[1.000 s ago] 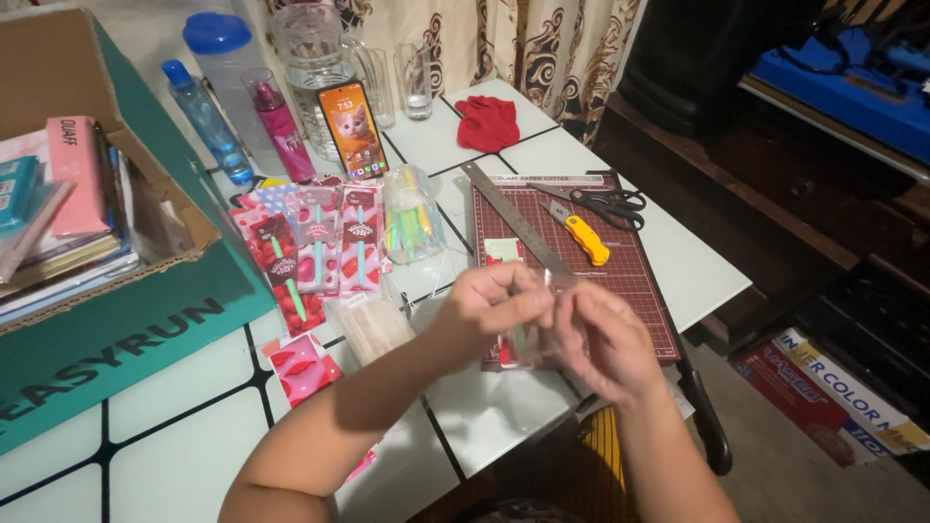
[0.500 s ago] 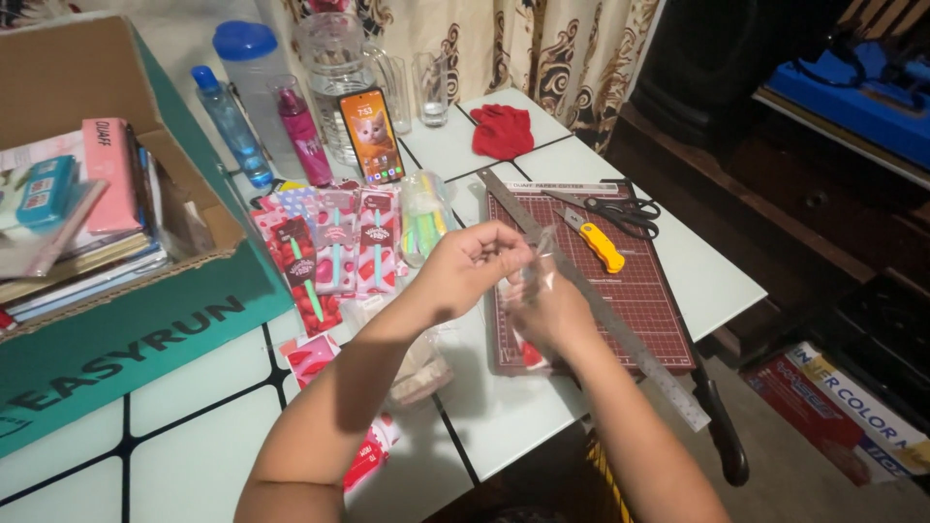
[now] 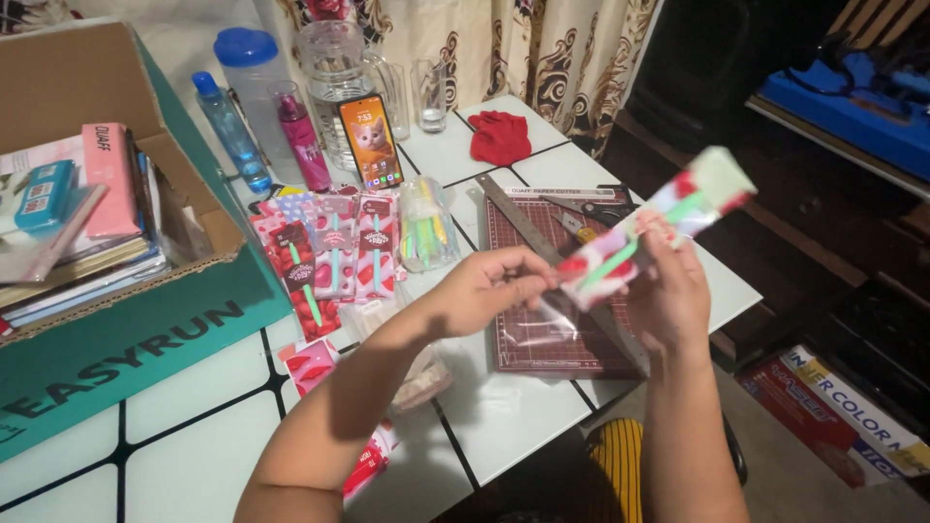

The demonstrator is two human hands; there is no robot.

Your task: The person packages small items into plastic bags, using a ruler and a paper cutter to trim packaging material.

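From my remote seat, nearest me my left hand (image 3: 484, 291) pinches the lower, clear end of the packet (image 3: 649, 232), and my right hand (image 3: 668, 291) clasps its middle from behind, so both grips are closed on it. The packet hangs tilted above the cutter (image 3: 562, 291), clear of the surface (image 3: 504, 407), its upper end pointing away from me.

To do this well, I judge I should keep the left pinch light on the loose plastic and the right grip steady on the card, so the sleeve stays flat and does not crumple.

The packet is a long clear sleeve over a red, white and pink card with a green stick inside. Left of the cutter lie more such packets (image 3: 334, 252); beyond it are scissors (image 3: 605, 205), a phone (image 3: 370, 140) and a red cloth (image 3: 500, 136).
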